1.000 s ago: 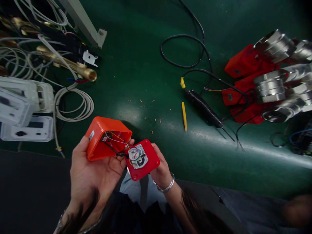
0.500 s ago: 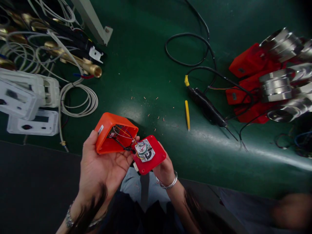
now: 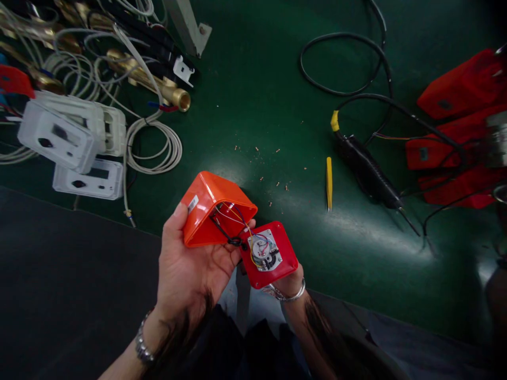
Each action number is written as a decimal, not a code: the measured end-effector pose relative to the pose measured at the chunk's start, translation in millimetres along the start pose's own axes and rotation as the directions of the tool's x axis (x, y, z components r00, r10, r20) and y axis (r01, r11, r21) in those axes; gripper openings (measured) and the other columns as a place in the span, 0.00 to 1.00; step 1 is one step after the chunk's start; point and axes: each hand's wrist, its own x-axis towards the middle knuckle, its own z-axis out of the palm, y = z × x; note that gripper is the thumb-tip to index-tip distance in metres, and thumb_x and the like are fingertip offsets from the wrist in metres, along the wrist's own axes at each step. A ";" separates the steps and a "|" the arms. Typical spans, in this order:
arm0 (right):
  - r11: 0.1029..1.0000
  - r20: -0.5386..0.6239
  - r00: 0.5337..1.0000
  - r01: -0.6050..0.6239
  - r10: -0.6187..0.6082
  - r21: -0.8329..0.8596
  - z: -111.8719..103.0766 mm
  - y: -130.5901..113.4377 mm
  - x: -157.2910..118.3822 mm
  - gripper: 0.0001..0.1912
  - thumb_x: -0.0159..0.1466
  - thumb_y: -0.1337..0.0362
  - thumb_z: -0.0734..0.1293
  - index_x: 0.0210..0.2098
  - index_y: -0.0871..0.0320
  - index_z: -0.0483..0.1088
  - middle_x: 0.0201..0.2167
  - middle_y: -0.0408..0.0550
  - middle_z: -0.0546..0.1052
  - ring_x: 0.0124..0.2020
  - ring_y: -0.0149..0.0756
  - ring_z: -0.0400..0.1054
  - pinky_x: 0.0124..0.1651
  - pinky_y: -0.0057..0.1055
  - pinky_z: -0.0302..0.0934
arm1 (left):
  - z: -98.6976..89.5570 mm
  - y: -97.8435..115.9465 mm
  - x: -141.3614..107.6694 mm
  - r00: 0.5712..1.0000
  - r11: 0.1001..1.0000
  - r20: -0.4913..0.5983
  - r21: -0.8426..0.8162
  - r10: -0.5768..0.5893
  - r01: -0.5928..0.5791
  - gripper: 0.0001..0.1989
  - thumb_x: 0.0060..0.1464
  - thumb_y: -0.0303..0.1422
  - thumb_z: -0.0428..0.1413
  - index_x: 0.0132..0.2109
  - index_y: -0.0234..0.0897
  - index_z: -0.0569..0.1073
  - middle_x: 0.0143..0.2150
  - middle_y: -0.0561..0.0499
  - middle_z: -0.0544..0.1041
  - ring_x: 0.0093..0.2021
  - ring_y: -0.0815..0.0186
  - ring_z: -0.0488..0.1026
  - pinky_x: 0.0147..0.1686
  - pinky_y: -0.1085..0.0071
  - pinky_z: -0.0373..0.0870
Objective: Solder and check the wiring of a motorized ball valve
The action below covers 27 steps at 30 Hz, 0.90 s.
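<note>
My left hand holds an orange housing, thumb on its left side and fingers beneath. The housing is tilted, its open side toward me, with wires inside. My right hand grips a red square cover from below, its fingers mostly hidden under it. A round metal motor on a plate sits on the cover. Thin coloured wires and a black cable join housing and cover, which are held side by side above the bench's near edge.
Yellow tweezers and a black electric screwdriver lie on the green bench, near small copper-coloured bits. White covers, coiled cables and brass fittings are at left. Red housings stand at right.
The view has shifted, so bench items appear further left or right than before. The housing is tipped more, its top showing less of the inside. Both hands keep their hold.
</note>
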 end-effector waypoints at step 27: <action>1.000 -0.195 0.981 -0.007 0.011 0.022 -16.9 3.5 -3.6 0.25 0.45 0.44 0.78 0.38 0.49 0.75 0.39 0.45 0.80 0.47 0.48 0.75 0.61 0.51 0.64 | 0.8 -8.2 -0.6 0.995 0.998 0.079 -0.032 -0.056 0.059 0.27 0.63 0.51 0.49 0.57 0.38 0.76 0.51 0.40 0.80 0.44 0.52 0.81 0.44 0.54 0.82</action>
